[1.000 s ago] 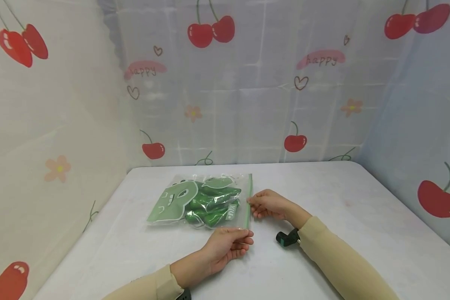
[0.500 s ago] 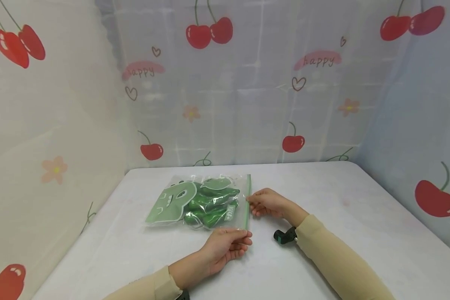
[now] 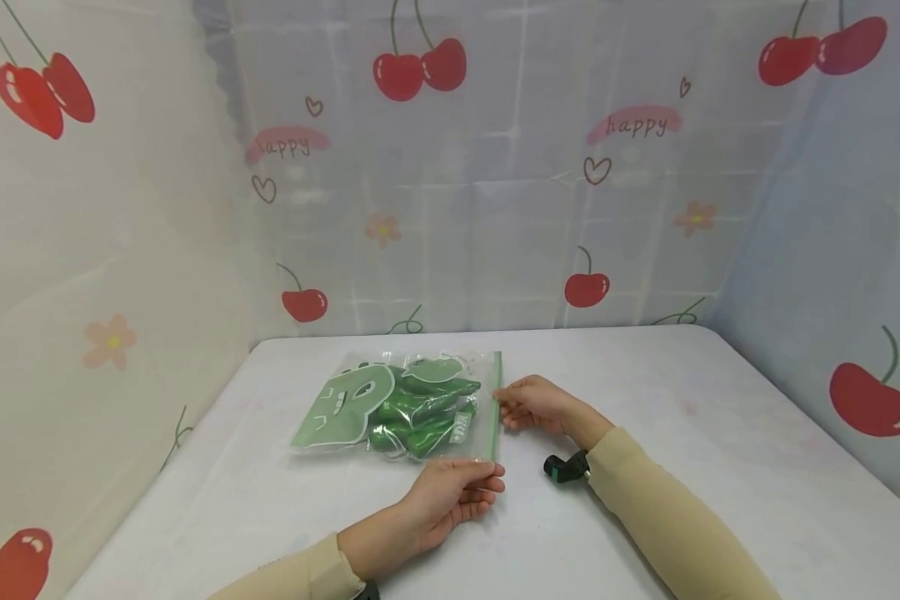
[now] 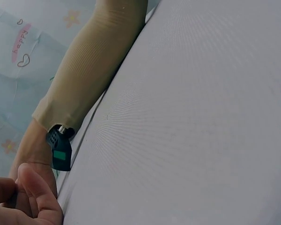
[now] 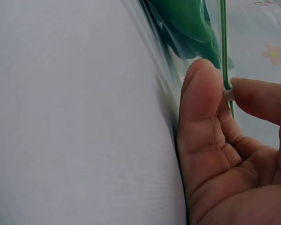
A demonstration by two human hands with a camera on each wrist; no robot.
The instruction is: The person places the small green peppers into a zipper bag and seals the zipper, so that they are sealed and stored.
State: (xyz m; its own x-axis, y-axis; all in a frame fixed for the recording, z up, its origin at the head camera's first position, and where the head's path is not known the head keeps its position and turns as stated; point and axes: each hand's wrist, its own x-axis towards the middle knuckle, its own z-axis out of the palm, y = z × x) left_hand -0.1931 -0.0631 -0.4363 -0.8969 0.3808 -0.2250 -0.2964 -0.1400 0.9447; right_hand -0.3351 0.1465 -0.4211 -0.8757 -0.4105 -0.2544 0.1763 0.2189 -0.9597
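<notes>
A clear zip bag (image 3: 487, 375) with a printed pale-green cartoon creature lies on the table, its green zip edge facing right. Glossy green pepper-like things (image 3: 420, 408) fill its middle. At the near end of the zip edge, my left hand (image 3: 446, 500) pinches the corner between thumb and forefinger. My right hand (image 3: 540, 406) is about midway along that edge. In the right wrist view its thumb and forefinger pinch a small white slider (image 5: 229, 94) on the green zip strip (image 5: 224, 42). The left wrist view catches only part of the left hand's fingers (image 4: 35, 197).
The white table (image 3: 645, 383) stands against cherry-printed curtains (image 3: 480, 208) at the back and both sides. A black wrist camera (image 3: 566, 468) hangs below the right cuff, close over the tabletop.
My right hand has slid slightly along the zip edge, away from me toward the far end. The left hand keeps its pinch on the near corner, and the bag stays put.
</notes>
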